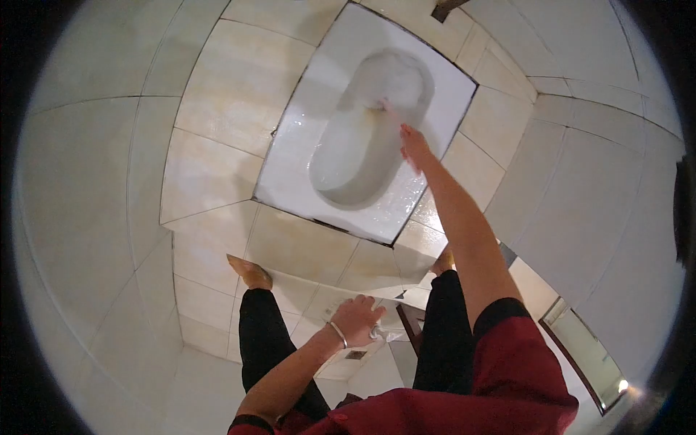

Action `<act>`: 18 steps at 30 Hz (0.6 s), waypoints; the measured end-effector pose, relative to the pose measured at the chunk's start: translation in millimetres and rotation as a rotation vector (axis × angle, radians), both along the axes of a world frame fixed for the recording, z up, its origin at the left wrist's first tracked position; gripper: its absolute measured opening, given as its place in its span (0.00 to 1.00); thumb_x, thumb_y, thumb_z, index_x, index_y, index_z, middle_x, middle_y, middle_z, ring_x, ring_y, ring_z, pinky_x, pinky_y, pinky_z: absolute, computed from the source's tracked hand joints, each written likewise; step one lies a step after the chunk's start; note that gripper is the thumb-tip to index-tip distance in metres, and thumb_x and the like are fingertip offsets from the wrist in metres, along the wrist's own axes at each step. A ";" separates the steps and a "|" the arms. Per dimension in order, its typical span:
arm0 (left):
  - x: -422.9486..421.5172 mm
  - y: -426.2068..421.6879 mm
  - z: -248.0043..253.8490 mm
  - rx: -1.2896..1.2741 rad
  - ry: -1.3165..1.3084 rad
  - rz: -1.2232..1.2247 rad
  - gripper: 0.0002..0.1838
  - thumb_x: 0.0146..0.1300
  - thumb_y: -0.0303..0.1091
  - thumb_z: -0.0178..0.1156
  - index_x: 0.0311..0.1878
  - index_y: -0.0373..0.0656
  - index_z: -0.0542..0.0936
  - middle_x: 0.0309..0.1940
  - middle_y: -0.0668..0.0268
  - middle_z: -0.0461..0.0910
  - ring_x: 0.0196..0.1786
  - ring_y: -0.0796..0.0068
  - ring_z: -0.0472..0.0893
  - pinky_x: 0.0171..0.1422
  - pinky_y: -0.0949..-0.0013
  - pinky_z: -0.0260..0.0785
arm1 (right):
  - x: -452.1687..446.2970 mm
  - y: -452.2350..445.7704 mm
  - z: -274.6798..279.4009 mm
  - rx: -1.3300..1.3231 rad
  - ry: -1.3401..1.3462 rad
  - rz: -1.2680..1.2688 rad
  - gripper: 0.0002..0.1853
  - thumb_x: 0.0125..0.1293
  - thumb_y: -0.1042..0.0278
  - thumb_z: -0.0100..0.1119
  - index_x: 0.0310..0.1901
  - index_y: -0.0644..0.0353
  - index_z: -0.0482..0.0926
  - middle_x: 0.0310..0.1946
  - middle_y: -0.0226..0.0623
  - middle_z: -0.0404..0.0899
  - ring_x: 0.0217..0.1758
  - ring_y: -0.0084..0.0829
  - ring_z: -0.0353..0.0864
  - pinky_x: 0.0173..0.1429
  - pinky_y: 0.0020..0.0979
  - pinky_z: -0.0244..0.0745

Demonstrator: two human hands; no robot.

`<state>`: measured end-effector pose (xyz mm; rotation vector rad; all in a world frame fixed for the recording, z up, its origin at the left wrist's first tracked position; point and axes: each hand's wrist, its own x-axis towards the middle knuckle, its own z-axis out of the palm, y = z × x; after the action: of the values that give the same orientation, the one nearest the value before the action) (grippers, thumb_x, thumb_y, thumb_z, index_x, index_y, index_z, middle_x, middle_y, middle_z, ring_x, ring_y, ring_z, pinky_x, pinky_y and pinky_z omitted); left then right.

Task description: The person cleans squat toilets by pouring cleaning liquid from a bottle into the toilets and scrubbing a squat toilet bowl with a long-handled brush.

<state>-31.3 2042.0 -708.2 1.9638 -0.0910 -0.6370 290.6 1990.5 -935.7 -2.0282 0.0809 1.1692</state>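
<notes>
A white squat toilet [286, 170] is set into the floor, its long bowl wet and glossy. My right hand [415, 147] reaches over the bowl's right rim, its fingers drawn together. From it a faint pinkish streak [386, 107] runs towards the far end of the bowl; whether this is a thin tool or a reflection is unclear. Below the toilet, my left hand [355, 320], with a pale bracelet [338, 334] at the wrist, is held between my legs. Its fingers are curled by a small white object [375, 332], mostly hidden, whose kind I cannot make out.
Beige floor tiles [217, 87] surround the toilet, and tiled walls [87, 174] stand close on both sides. My bare left foot [250, 272] is on the floor before the toilet. A dark-framed mirror or glass panel [586, 355] is at lower right.
</notes>
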 end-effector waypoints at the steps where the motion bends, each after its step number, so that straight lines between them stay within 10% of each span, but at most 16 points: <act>1: 0.6 -0.3 -1.2 0.009 0.005 -0.006 0.19 0.39 0.41 0.61 0.37 0.46 0.73 0.31 0.59 0.70 0.39 0.59 0.73 0.38 0.58 0.68 | -8.4 -2.1 14.0 -0.020 -0.039 -0.061 0.19 0.65 0.56 0.40 0.54 0.53 0.68 0.18 0.27 0.65 0.13 0.19 0.60 0.15 0.23 0.57; 4: 6.6 8.5 -5.7 0.048 0.007 -0.013 0.19 0.40 0.42 0.60 0.37 0.46 0.73 0.31 0.59 0.70 0.39 0.59 0.73 0.39 0.58 0.69 | -55.7 -27.5 85.3 -0.193 -0.189 0.005 0.20 0.67 0.55 0.39 0.59 0.47 0.63 0.17 0.32 0.69 0.15 0.21 0.65 0.19 0.28 0.64; 12: 9.1 1.8 -4.4 0.025 0.045 -0.038 0.21 0.40 0.42 0.61 0.40 0.47 0.74 0.34 0.58 0.72 0.42 0.59 0.73 0.39 0.58 0.70 | 24.0 -66.2 61.9 -0.237 -0.750 0.200 0.21 0.67 0.55 0.35 0.62 0.39 0.58 0.29 0.39 0.76 0.22 0.30 0.73 0.28 0.33 0.70; 18: 12.1 7.9 1.3 0.057 0.028 -0.022 0.20 0.39 0.41 0.61 0.38 0.46 0.74 0.34 0.58 0.71 0.41 0.59 0.74 0.39 0.59 0.70 | -0.7 -154.2 123.1 -0.707 -0.247 0.196 0.23 0.68 0.51 0.30 0.63 0.40 0.53 0.36 0.50 0.76 0.31 0.39 0.77 0.36 0.40 0.71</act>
<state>-19.2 2049.9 -706.8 2.0100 -0.0782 -0.6881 289.9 1836.3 -812.6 -2.8441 0.1986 1.0871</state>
